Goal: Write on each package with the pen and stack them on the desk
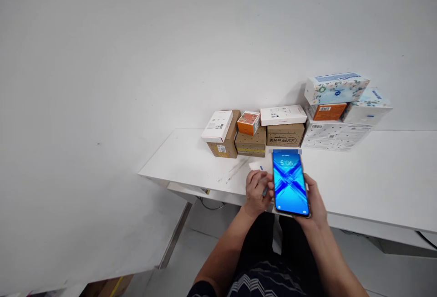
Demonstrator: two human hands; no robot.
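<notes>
Right hand (317, 206): fingers clasp the phone (291, 183)
Left hand (256, 192): at its other edge — fingers curled, any pinch unclear
Tabletop (362, 183): boxes (251, 145) near the wall (170, 51)

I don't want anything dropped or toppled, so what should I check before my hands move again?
1. Smartphone supported: ok, the right hand holds its right side and lower edge.
2. Screen awake: ok, lit and showing 5:06.
3. Left hand free: cannot tell; its curled fingers are at the phone's left edge.
4. Desk near the left hand free of scraps: not ok, a small white piece lies there.
5. Floral-patterned top pack steady: cannot tell.
</notes>
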